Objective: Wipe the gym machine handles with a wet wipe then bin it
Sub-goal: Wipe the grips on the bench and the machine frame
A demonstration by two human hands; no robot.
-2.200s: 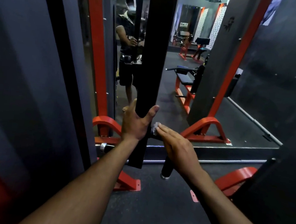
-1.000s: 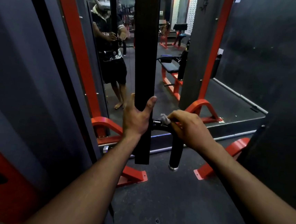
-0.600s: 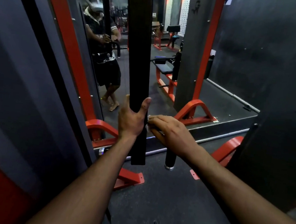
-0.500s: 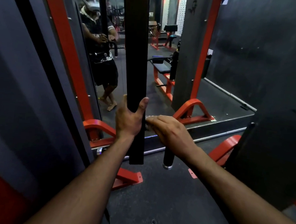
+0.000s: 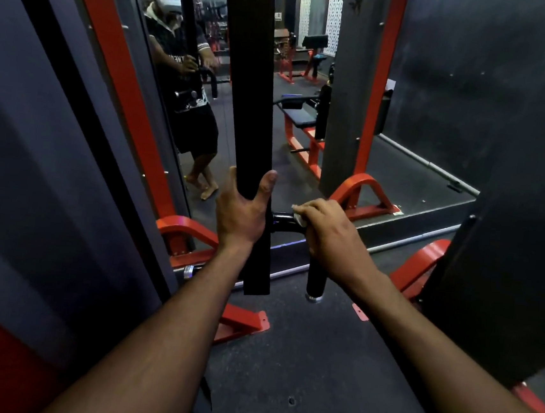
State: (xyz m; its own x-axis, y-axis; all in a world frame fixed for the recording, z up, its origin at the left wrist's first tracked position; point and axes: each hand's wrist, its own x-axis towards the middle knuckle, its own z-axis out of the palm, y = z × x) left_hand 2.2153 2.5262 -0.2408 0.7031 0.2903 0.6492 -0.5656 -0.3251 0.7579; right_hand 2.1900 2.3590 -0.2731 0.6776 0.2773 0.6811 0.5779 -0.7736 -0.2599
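Observation:
A black vertical bar of the gym machine hangs in the middle of the view. My left hand grips it near its lower end, thumb on the right side. A black bent handle branches off to the right and turns downward, ending in a metal cap. My right hand is curled over the bend of this handle, pressing a white wet wipe against it. Only a small edge of the wipe shows past my fingers.
A large mirror stands ahead and reflects a person, benches and red frames. Red machine feet sit on the dark rubber floor. Dark padded panels close in on the left and right.
My right hand with the wipe has slid along the bend of the handle, fingers curling over it. My left hand keeps its grip on the vertical bar. The view shifted slightly.

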